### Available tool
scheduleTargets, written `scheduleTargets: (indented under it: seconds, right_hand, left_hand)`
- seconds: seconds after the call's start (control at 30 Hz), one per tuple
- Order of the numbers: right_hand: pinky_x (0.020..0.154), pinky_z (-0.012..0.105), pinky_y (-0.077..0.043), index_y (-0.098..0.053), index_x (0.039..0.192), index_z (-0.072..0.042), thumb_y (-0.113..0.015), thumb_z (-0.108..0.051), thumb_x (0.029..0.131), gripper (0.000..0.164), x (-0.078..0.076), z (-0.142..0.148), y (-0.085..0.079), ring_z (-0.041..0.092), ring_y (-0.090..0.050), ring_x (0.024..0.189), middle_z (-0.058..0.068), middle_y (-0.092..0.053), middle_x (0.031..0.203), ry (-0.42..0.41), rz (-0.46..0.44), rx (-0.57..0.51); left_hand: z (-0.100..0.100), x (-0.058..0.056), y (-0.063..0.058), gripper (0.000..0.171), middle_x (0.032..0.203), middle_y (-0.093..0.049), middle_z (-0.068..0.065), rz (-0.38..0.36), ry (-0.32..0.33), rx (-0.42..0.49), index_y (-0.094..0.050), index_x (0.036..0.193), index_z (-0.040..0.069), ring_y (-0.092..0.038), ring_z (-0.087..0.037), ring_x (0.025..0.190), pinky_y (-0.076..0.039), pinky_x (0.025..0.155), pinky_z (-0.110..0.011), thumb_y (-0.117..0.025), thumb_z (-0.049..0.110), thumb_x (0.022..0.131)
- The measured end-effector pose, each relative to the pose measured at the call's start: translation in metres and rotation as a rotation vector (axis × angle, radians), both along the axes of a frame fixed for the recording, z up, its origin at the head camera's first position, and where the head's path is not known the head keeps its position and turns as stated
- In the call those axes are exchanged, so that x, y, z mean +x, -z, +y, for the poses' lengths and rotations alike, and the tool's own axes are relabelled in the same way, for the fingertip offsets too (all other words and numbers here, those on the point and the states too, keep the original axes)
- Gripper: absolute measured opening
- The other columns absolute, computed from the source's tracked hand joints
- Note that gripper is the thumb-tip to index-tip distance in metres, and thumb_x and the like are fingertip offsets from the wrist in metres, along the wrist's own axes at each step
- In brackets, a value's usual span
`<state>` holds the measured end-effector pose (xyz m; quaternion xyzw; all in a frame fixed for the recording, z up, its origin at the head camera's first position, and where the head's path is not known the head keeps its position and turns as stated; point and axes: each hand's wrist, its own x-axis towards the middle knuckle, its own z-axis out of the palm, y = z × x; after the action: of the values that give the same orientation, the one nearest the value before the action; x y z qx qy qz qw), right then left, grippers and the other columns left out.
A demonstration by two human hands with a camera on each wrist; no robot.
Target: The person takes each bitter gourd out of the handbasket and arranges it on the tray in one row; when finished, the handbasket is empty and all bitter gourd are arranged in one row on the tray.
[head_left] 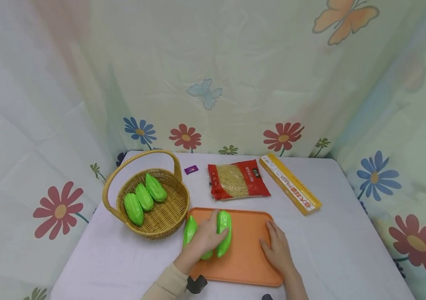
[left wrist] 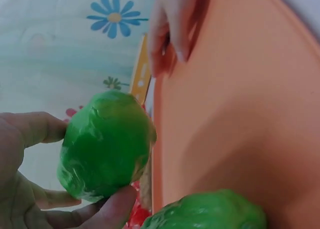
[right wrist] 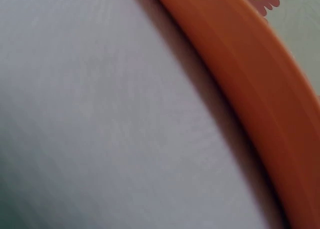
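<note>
My left hand [head_left: 206,238] pinches a shiny, ridged green bitter melon [head_left: 225,241] over the orange tray [head_left: 246,250]. In the left wrist view the thumb and fingers hold the held melon [left wrist: 107,146] above the tray floor. Another bitter melon [head_left: 190,230] lies at the tray's left side, and part of a third [head_left: 207,255] shows beneath my left hand. My right hand [head_left: 278,250] rests at the tray's right edge, fingers extended and thumb over the inside. Only the tray's orange wall [right wrist: 240,89] and the white tablecloth appear in the right wrist view.
Left of the tray stands a wicker basket [head_left: 173,206] with a tall handle, holding three bitter melons [head_left: 144,196]. Behind the tray lie a red pasta bag [head_left: 235,180], a yellow pasta box [head_left: 290,183] and a small purple packet [head_left: 191,169]. A floral curtain surrounds the table.
</note>
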<state>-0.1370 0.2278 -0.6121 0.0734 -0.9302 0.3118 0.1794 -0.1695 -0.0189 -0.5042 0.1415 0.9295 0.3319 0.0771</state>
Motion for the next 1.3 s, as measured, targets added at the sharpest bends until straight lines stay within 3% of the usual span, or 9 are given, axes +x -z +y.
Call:
scheduleTargets:
  seconds: [0.3,0.53,0.7,1.0,1.3]
  right_hand:
    - [0.094,0.056,-0.028,-0.038,0.133,0.008,-0.066,-0.008,0.080,0.062,-0.001,0.001,0.000,0.044,-0.035,0.118,0.026,-0.036,0.134,0.001,-0.001,0.012]
    - [0.092,0.056,-0.028,-0.039,0.132,0.008,-0.066,-0.007,0.080,0.062,0.003,0.001,0.002,0.044,-0.035,0.117,0.027,-0.037,0.133,0.002,-0.002,0.002]
    - [0.092,0.058,-0.029,-0.039,0.133,0.009,-0.067,-0.007,0.079,0.062,0.004,0.001,0.002,0.045,-0.036,0.116,0.028,-0.037,0.133,0.001,0.011,0.000]
    - [0.092,0.058,-0.029,-0.038,0.133,0.008,-0.067,-0.007,0.079,0.064,0.002,0.001,0.001,0.045,-0.035,0.117,0.027,-0.037,0.133,0.001,0.004,0.007]
    - [0.092,0.058,-0.028,-0.038,0.134,0.008,-0.066,-0.006,0.079,0.063,0.002,0.000,0.000,0.045,-0.034,0.117,0.027,-0.036,0.133,0.000,-0.010,0.005]
  left_hand:
    - [0.015,0.007,0.013,0.061,0.073,-0.057,-0.014,0.080,-0.004,-0.111,-0.039,0.128,0.002,-0.056,-0.027,0.069,-0.044,0.054,-0.037,-0.064,0.033,0.081]
    - [0.023,0.014,0.022,0.057,0.066,-0.052,-0.010,0.060,-0.041,-0.207,-0.042,0.122,0.005,-0.053,-0.023,0.054,-0.039,0.040,-0.032,-0.066,0.034,0.079]
    - [0.031,0.018,0.021,0.061,0.074,-0.055,-0.015,0.063,-0.033,-0.319,-0.041,0.125,0.004,-0.056,-0.026,0.061,-0.043,0.042,-0.034,-0.066,0.036,0.080]
    - [0.038,0.019,0.031,0.063,0.084,-0.053,-0.014,0.188,-0.007,-0.542,-0.047,0.123,0.006,-0.054,-0.022,0.062,-0.042,0.042,-0.031,-0.066,0.045,0.077]
    - [0.039,0.020,0.035,0.061,0.083,-0.052,-0.012,0.272,-0.016,-0.599,-0.052,0.117,0.008,-0.053,-0.022,0.067,-0.041,0.043,-0.031,-0.068,0.047,0.074]
